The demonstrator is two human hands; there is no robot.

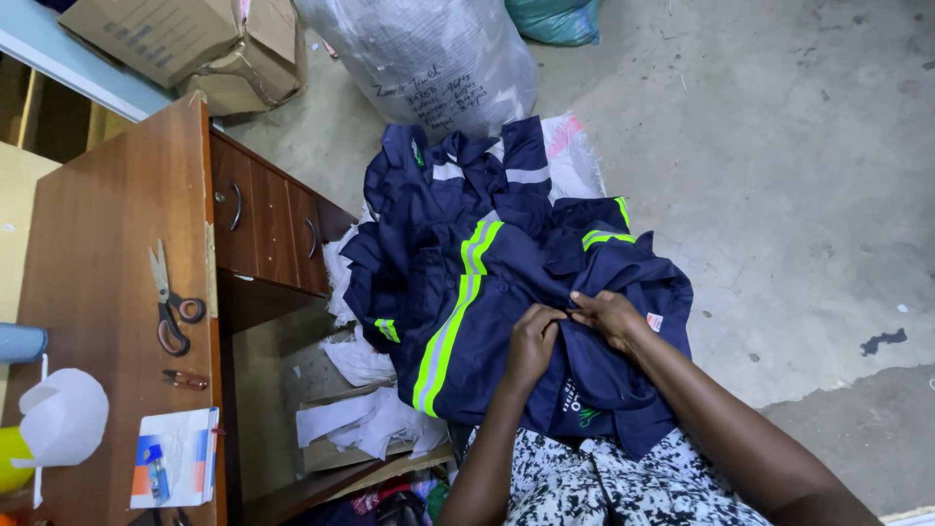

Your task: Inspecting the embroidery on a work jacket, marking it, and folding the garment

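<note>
**A:** What are the hands on?

**B:** Both are on a navy work garment (506,321) with yellow-green reflective stripes, spread low in the middle of the frame and draped toward the person's lap; the left hand (534,343) is curled, its fingers pinching a fold of the dark cloth; the right hand (609,317) meets it from the right, fingertips nipped on the same fold, so the two hands touch at the knuckles.

**A:** And the garment lies where, exactly?

**B:** On top of a heap of like navy garments (458,185) that runs up the centre of the frame; the heap rests on a white woven sheet (575,156) on the grey concrete floor (779,195); above it, at the top centre, stands a big clear plastic sack (419,54); brown cardboard boxes (195,44) sit in the upper left.

**A:** What is at the left?

**B:** A brown wooden desk (107,253) with drawers; on its top lie scissors (168,302) with dark handles, a small red-handled tool (185,380) just below them, a white paper-like shape (63,417) at the lower left, and a small card packet (175,458) near the bottom edge; white scraps of paper or cloth (365,419) lie under the desk, between it and the heap.

**A:** The person's clothing?

**B:** A black-and-white patterned fabric (604,482) at the bottom centre.
</note>
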